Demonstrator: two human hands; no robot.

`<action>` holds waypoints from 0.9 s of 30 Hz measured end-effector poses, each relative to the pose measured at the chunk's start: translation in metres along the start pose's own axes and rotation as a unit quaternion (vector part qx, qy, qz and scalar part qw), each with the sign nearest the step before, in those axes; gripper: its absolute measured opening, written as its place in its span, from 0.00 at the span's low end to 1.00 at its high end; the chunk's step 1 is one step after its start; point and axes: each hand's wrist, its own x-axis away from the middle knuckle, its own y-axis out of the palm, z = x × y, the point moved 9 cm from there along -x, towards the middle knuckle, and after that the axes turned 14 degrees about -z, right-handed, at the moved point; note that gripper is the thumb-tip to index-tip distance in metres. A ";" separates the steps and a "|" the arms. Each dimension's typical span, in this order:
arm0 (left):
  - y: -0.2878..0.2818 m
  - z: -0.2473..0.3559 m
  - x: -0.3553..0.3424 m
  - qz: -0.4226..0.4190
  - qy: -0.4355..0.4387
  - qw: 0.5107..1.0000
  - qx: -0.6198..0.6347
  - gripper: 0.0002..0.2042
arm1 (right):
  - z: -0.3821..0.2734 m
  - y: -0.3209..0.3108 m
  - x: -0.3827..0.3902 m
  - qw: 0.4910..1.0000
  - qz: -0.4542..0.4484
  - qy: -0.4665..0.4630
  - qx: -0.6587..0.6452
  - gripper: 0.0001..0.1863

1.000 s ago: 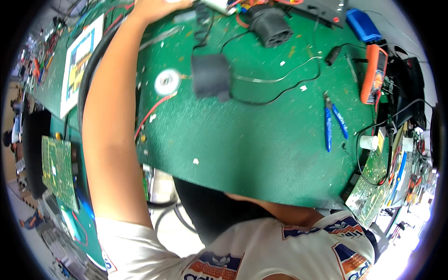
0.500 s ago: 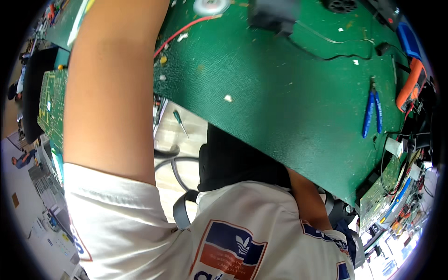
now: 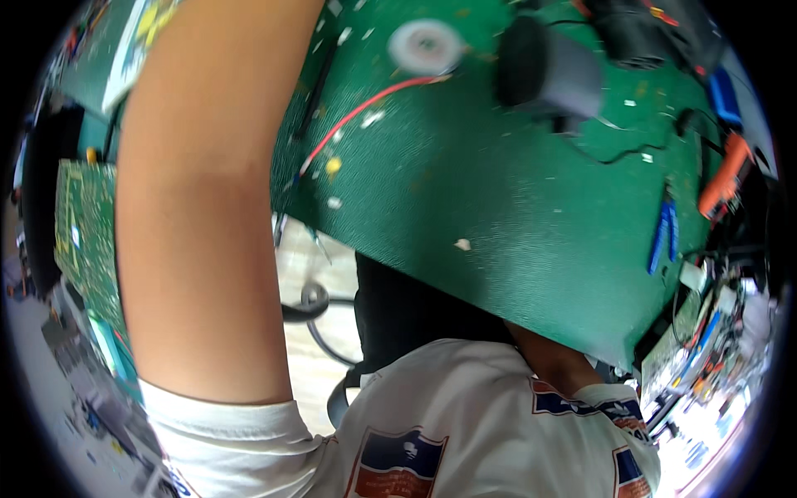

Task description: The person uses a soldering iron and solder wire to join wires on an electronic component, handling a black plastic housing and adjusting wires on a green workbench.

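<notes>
Lying between left forearm [image 3: 203, 191] and white disc [image 3: 407, 48] is red wire [image 3: 365, 104].

Using the block [image 3: 564, 79] as landmark, we count one of it; left: one disc [image 3: 426, 47], one red wire [image 3: 364, 105]; right: one pliers [image 3: 661, 236], one orange meter [image 3: 725, 176]. Two green boards: we log one far left [image 3: 87, 232], one lower right [image 3: 667, 353].

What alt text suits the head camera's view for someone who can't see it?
A person's bare left arm stretches up over a green table; both hands are out of view. A white disc, a red wire, a dark grey object and blue pliers sit there.
</notes>
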 end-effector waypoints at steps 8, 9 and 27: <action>0.005 -0.009 0.008 0.002 -0.099 0.995 -0.033 0.39 | -0.008 0.006 0.028 0.999 0.022 0.015 0.022 0.16; 0.001 -0.011 0.009 0.015 -0.102 0.994 -0.047 0.39 | -0.012 0.006 0.031 0.999 0.027 0.016 0.021 0.16; -0.012 0.012 0.023 0.064 -0.053 0.994 -0.068 0.36 | -0.108 0.053 0.094 0.900 -0.335 -0.069 -0.270 0.20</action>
